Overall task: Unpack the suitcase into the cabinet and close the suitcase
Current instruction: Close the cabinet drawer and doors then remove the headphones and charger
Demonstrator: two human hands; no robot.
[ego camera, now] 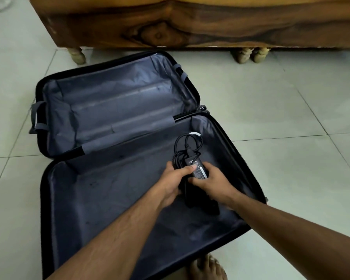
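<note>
A dark hard-shell suitcase (55, 209) lies wide open on the tiled floor, both halves lined in grey-blue fabric. In the right part of the near half sits a black power adapter (198, 168) with its coiled black cable (187, 146). My left hand (175, 183) grips the adapter's left side, thumb across its top. My right hand (212, 182) holds its right side, fingers curled under it. Another dark item under the hands is too blurred to identify. The far half holds nothing visible. The brown wooden cabinet (210, 21) stands just beyond the suitcase.
The cabinet rests on pale turned legs (77, 55), with more legs (251, 54) to the right. Pale green floor tiles (291, 110) surround the suitcase. My bare foot (206, 267) shows at the suitcase's near edge. A grey strap handle (36, 116) sticks out on the far half's left side.
</note>
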